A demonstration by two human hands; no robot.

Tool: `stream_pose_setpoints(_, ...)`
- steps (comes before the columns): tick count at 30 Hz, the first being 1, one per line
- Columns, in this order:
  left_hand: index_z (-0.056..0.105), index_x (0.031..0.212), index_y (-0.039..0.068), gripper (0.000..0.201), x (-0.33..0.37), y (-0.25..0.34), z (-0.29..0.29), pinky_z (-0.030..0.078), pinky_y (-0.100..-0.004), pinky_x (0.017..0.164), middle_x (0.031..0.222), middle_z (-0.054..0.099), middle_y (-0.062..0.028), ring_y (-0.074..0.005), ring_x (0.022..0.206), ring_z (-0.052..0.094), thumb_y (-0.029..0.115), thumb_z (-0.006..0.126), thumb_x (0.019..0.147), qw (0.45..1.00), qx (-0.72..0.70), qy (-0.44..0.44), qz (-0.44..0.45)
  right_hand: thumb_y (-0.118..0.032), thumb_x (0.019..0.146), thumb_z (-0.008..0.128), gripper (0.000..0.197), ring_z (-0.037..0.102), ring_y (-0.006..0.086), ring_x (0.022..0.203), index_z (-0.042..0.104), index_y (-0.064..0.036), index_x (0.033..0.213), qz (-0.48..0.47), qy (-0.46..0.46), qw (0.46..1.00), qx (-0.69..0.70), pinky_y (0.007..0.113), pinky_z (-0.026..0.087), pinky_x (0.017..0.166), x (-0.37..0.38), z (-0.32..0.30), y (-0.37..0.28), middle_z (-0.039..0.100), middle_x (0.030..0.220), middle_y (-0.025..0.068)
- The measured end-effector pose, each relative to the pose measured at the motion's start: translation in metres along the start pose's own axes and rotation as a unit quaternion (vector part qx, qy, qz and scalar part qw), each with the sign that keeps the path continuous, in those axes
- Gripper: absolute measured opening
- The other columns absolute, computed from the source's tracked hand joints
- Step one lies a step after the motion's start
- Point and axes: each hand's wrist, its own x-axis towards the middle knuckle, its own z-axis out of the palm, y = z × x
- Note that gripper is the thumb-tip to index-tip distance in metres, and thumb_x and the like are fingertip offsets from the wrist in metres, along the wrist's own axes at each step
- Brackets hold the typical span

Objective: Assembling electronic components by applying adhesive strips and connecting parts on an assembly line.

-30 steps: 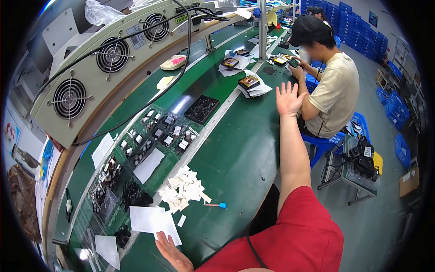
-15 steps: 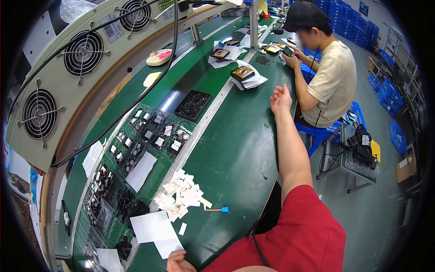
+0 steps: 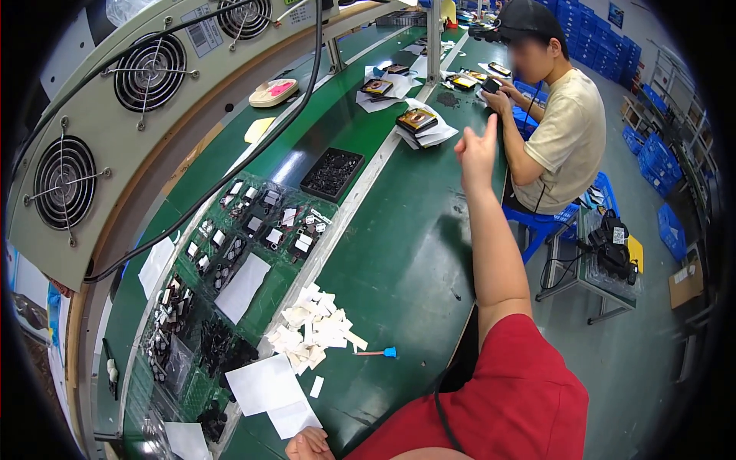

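white paper (image 3: 264, 383) meets your curled left hand (image 3: 309, 446), grip unclear. your right hand (image 3: 477, 159), curled before, half opens, one digit out, handling nothing.

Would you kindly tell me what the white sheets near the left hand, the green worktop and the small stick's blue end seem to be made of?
White sheets: probably matte paper, with thin, crisp edges.
Green worktop: smooth, semi-gloss with soft reflections, perhaps laminate or rubber.
Blue end: likely plastic, evenly bright blue, but too small to be sure.
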Motion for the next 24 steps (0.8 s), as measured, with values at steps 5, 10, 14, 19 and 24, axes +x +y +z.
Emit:
stream_pose_setpoints(5, 0.047, 0.063, 0.006, 0.047, 0.002, -0.003, -0.005, 0.039, -0.0387, 0.063, 0.058, 0.051, -0.0085, -0.0183, 0.056, 0.044, 0.017, 0.045, 0.109, 1.000, -0.011, -0.007, -0.003, -0.008, 0.102, 0.055, 0.089, 0.046, 0.0072, 0.052, -0.008, -0.0042, 0.165, -0.021, -0.011, 0.999, 0.043, 0.023, 0.035, 0.046, -0.015, 0.030, -0.039, 0.057, 0.067, 0.0022)
stream_pose_setpoints(10, 0.045, 0.065, 0.006, 0.046, 0.001, 0.002, -0.003, 0.039, -0.0392, 0.064, 0.058, 0.050, -0.0077, -0.0185, 0.057, 0.043, 0.018, 0.046, 0.109, 1.000, 0.013, -0.003, -0.025, -0.010, 0.104, 0.054, 0.090, 0.049, 0.0063, 0.054, -0.013, -0.0058, 0.164, -0.008, -0.040, 0.996, 0.076, 0.021, 0.036, 0.047, -0.022, 0.021, -0.032, 0.060, 0.067, 0.0025)
stream_pose_setpoints(14, 0.046, 0.066, 0.006, 0.045, 0.002, 0.002, -0.003, 0.039, -0.0394, 0.065, 0.060, 0.049, -0.0079, -0.0186, 0.058, 0.043, 0.018, 0.046, 0.110, 0.999, 0.021, -0.021, -0.016, -0.012, 0.106, 0.048, 0.083, 0.044, 0.0068, 0.053, -0.009, -0.0059, 0.165, 0.000, -0.008, 0.998, 0.066, 0.022, 0.037, 0.048, -0.021, 0.012, -0.028, 0.061, 0.071, 0.0046)
stream_pose_setpoints(19, 0.046, 0.066, 0.004, 0.045, 0.000, 0.002, -0.002, 0.039, -0.0395, 0.065, 0.061, 0.051, -0.0089, -0.0191, 0.059, 0.044, 0.018, 0.046, 0.109, 1.000, 0.021, -0.015, -0.016, -0.012, 0.106, 0.048, 0.082, 0.044, 0.0069, 0.053, -0.009, -0.0065, 0.165, 0.012, -0.007, 0.997, 0.071, 0.023, 0.038, 0.049, -0.021, 0.010, -0.026, 0.061, 0.072, 0.0053)
stream_pose_setpoints(24, 0.047, 0.068, 0.003, 0.045, 0.000, -0.001, -0.009, 0.040, -0.0397, 0.067, 0.063, 0.053, -0.0099, -0.0199, 0.062, 0.047, 0.019, 0.046, 0.109, 0.999, 0.016, -0.027, -0.031, -0.014, 0.106, 0.051, 0.074, 0.045, 0.0057, 0.052, 0.007, -0.0061, 0.166, 0.018, -0.008, 0.997, 0.071, 0.022, 0.036, 0.047, -0.023, 0.013, -0.018, 0.060, 0.070, 0.0033)
